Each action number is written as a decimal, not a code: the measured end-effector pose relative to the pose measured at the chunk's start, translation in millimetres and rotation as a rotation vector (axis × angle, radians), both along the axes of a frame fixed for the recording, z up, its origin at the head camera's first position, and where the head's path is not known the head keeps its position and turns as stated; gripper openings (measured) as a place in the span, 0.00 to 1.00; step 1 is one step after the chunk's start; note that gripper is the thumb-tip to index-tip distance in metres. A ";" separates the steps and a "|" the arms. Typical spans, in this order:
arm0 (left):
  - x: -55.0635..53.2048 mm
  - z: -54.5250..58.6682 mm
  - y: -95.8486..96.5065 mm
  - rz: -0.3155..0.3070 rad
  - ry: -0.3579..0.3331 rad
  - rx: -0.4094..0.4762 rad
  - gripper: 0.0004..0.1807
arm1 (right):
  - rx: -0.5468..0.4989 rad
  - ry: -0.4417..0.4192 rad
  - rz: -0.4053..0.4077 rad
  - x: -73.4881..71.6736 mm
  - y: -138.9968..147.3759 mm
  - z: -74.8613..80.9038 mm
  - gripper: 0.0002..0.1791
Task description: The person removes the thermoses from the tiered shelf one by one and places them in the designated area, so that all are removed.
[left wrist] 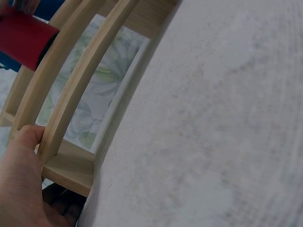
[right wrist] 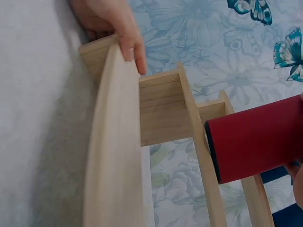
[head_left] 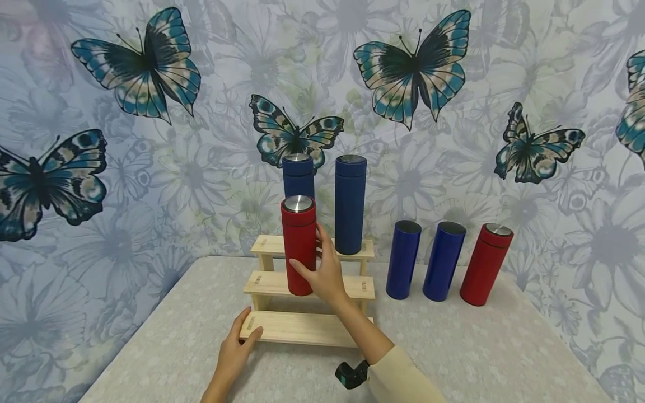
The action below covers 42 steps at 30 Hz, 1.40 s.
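Note:
My right hand (head_left: 328,274) grips a red thermos (head_left: 298,246) with a steel-topped lid, thumb across its front. The thermos is upright at the middle step of a three-tier wooden stand (head_left: 302,327); whether its base touches the step I cannot tell. My left hand (head_left: 237,350) holds the left end of the lowest step, its thumb on top in the left wrist view. Two blue thermoses stand on the top step: one (head_left: 298,174) partly hidden behind the red one, the other (head_left: 350,207) to the right.
Right of the stand, two glossy blue thermoses (head_left: 403,260) (head_left: 444,262) and another red thermos (head_left: 486,266) stand on the pale cloth-covered table (head_left: 453,358). A butterfly-patterned wall (head_left: 227,184) rises behind. A small black device (head_left: 351,375) shows beside my right sleeve.

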State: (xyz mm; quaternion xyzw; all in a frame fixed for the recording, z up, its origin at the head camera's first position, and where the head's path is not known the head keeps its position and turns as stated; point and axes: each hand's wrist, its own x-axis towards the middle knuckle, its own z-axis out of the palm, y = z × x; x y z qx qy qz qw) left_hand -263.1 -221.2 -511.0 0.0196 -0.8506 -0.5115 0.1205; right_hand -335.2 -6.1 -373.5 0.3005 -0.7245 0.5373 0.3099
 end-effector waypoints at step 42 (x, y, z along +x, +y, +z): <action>-2.2 -5.3 1.2 -0.003 0.016 0.007 0.38 | -0.246 -0.062 -0.871 57.6 333.7 -76.7 0.51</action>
